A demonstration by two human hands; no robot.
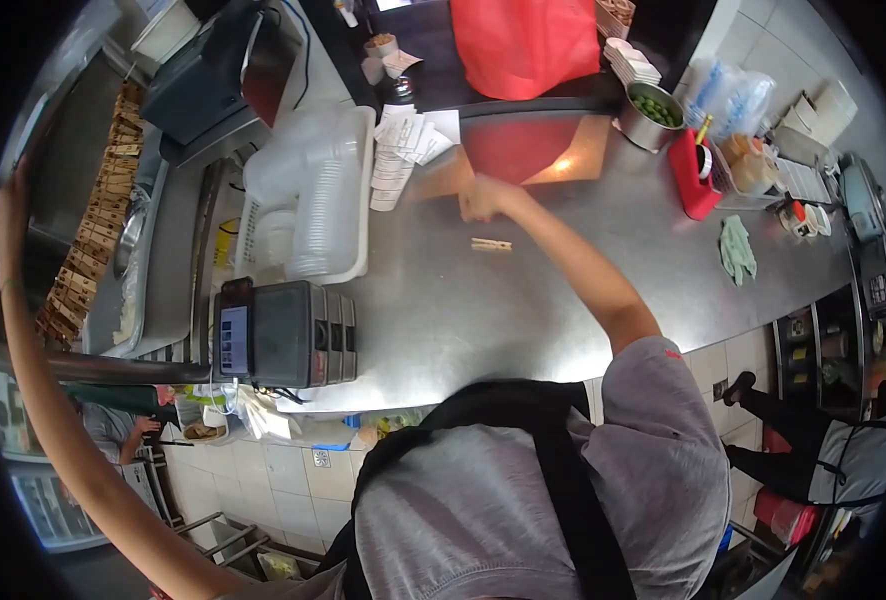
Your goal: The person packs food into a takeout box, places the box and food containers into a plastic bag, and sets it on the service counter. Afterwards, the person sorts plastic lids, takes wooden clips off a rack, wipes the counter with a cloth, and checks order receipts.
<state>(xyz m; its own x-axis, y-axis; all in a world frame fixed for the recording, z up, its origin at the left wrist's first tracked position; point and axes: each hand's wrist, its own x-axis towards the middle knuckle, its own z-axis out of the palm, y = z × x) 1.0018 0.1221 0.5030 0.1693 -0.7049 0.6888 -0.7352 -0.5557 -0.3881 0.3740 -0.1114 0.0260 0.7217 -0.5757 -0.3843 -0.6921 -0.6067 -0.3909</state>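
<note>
My right hand point(480, 198) is over the steel counter point(413, 310), its fingers curled closed; what they hold, if anything, is hidden. Just below it, a wooden clothespin point(491, 244) lies alone on the metal. Left of that hand sits a pile of white paper slips point(403, 145). My left arm stretches up along the far left, with my left hand point(9, 215) at the dark edge of the view, where its fingers are too small and distorted to read. Beside it hangs a long row of clothespins point(93, 220).
A white basket point(363, 190) of clear plastic containers and lids stands left, behind a grey drawer box point(283, 330) with a phone. At the back are a red bag point(525, 50), a metal pot point(653, 125) of green limes and a red holder point(693, 180). Another person point(843, 460) is at right.
</note>
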